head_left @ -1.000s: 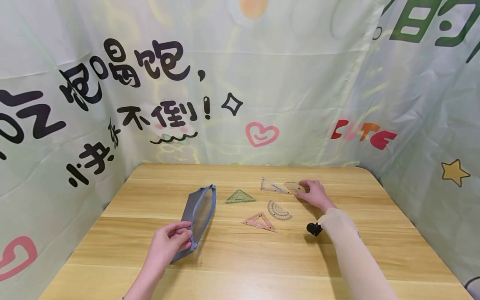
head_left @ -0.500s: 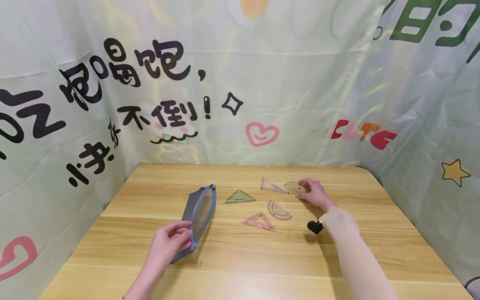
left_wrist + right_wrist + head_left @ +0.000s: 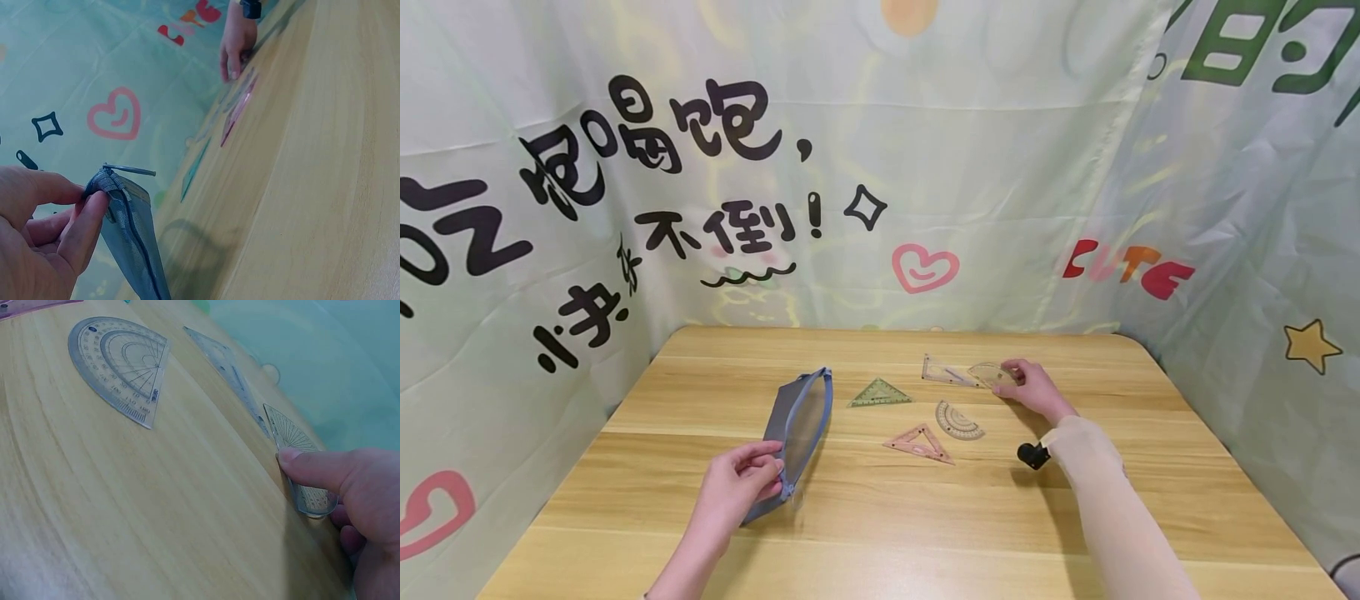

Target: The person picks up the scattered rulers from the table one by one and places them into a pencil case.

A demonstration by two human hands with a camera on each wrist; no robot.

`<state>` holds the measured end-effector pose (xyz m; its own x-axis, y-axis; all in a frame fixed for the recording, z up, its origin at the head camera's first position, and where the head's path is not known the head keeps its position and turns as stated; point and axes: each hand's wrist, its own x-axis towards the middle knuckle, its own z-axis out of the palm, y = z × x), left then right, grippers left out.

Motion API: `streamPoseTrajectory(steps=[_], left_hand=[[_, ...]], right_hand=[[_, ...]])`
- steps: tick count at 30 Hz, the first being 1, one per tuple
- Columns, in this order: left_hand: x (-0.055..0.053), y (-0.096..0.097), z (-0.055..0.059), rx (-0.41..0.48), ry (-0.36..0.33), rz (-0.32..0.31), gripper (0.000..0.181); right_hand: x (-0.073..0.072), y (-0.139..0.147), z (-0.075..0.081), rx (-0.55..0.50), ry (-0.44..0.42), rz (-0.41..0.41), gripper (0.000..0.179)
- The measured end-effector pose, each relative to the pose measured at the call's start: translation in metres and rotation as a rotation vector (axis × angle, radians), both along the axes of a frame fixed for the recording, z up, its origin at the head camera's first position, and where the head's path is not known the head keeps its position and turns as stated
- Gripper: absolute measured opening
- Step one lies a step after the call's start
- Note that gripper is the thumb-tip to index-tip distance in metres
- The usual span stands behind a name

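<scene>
In the head view, my left hand (image 3: 741, 483) pinches the edge of a blue-grey zippered pouch (image 3: 775, 417), whose mouth gapes toward the right. The left wrist view has thumb and fingertips on the pouch's (image 3: 134, 231) zipper end. My right hand (image 3: 1033, 390), at the back right of the table, grips a clear yellowish protractor (image 3: 988, 375). Seen from the right wrist, the thumb lies over this protractor (image 3: 309, 497), with the other fingers partly hidden behind it. A clear set square (image 3: 951, 372) lies just left of the held protractor.
Between the hands lie a green set square (image 3: 880, 394), a pink set square (image 3: 920, 443) and a grey half-round protractor (image 3: 958, 422) on the wooden table (image 3: 880, 533). A printed cloth (image 3: 1000, 167) hangs behind and along the sides. A black wrist camera (image 3: 1033, 455) hangs from the right sleeve.
My right hand has shifted slightly to the right at the protractor. The left hand and the pouch have stayed in place.
</scene>
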<state>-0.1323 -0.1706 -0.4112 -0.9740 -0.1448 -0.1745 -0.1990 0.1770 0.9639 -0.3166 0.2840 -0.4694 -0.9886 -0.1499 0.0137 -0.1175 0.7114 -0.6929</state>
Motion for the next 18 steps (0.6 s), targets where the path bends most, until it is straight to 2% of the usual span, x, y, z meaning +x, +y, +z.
streamPoseTrajectory(steps=[18], left_hand=[[-0.0008, -0.0011, 0.0016, -0.014, -0.019, 0.011, 0.033]], right_hand=[[0.0013, 0.0034, -0.0008, -0.038, -0.042, -0.012, 0.061]])
